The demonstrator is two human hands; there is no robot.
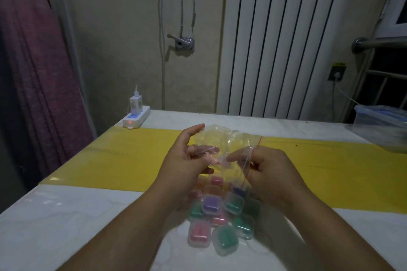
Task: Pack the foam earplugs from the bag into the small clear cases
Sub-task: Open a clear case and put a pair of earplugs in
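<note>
- A clear bag is held up over the desk, just above a heap of small clear cases showing pink, green and purple inside.
- The left hand grips one side of the film with curled fingers; the right hand pinches the red-lined mouth.
- Best practice here: part the mouth evenly, keeping it over the heap.
- The white desk bears a yellow strip, with a power strip at its far corner and a radiator behind.
</note>
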